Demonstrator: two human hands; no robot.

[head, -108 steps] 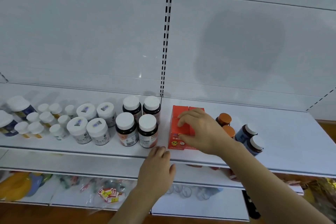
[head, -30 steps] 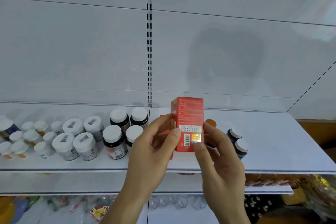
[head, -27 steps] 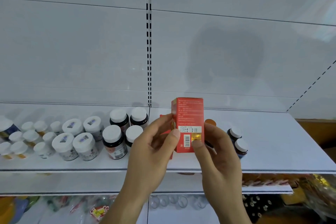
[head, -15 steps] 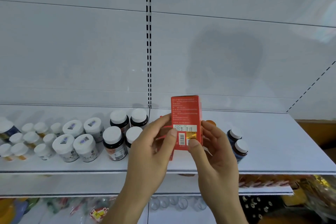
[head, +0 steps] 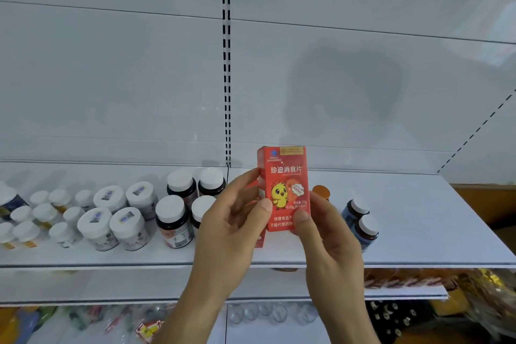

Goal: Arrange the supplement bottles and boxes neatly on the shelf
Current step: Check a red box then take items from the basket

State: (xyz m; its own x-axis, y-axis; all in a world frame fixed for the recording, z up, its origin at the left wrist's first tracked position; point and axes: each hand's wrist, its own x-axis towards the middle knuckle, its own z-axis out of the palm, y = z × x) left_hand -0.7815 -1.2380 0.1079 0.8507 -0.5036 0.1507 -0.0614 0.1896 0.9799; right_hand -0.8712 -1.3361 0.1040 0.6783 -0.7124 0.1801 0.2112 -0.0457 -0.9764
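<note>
My left hand (head: 234,232) and right hand (head: 329,234) both pinching the upright red box (head: 284,187) above the shelf (head: 418,232), I see white-capped bottles (head: 173,220) left, blue bottles (head: 363,223) right

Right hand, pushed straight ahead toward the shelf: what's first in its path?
Likely the orange-capped bottle just behind the right hand, which pinches the red cardboard box; depth is unclear from this single view.

Shop: stocked retail shelf (head: 418,232)
</note>
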